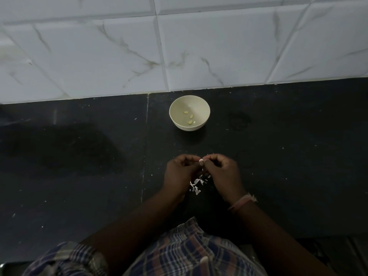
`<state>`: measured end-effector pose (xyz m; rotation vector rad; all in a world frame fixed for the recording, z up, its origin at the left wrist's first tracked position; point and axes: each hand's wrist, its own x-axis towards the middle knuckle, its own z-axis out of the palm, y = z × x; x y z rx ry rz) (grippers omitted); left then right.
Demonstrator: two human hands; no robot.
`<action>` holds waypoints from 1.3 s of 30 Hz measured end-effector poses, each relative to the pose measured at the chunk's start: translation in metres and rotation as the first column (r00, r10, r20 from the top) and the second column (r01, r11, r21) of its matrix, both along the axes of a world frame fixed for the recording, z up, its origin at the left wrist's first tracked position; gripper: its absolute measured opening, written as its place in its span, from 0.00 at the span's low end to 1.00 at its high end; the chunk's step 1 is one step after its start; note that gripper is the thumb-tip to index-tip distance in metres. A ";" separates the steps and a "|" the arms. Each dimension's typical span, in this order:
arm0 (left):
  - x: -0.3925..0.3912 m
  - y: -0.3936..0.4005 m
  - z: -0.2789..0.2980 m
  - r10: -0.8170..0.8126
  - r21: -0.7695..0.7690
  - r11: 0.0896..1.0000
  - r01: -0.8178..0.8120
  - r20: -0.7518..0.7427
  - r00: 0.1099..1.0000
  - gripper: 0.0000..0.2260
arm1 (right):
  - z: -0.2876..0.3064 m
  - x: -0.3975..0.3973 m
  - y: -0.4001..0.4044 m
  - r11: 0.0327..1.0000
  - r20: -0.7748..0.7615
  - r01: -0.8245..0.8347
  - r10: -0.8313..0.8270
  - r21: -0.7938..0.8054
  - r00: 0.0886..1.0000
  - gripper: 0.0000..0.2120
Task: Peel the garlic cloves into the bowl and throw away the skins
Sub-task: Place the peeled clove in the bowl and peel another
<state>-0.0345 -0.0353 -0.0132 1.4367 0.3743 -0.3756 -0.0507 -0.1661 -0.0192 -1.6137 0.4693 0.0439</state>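
A small pale bowl (203, 108) stands on the dark counter near the tiled wall, with three peeled garlic cloves (190, 116) inside. Nearer to me, my left hand (179, 172) and my right hand (223, 172) meet fingertip to fingertip over the counter. Between them they pinch one garlic clove (201, 160), whose pale tip shows. Thin white skins (196, 185) lie scattered on the counter just under and between my hands.
The black stone counter (79, 156) runs left and right, with a seam left of the bowl. White marble-look wall tiles (179, 46) rise behind it. My checked shirt (189, 253) fills the bottom edge.
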 end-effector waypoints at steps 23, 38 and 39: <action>-0.012 0.024 0.022 -0.097 0.145 0.987 0.068 0.211 0.973 0.04 | 0.021 -0.001 0.018 0.996 0.005 -0.087 0.087 -0.015 0.996 0.05; -0.006 0.024 0.005 -0.049 -0.226 0.971 0.082 0.149 0.988 0.09 | 0.038 0.001 0.018 0.965 -0.075 -0.068 0.089 0.254 0.993 0.07; -0.007 0.023 0.003 -0.036 -0.230 0.971 0.070 0.146 0.989 0.08 | 0.038 0.000 0.019 0.964 -0.086 -0.068 0.092 0.256 0.992 0.08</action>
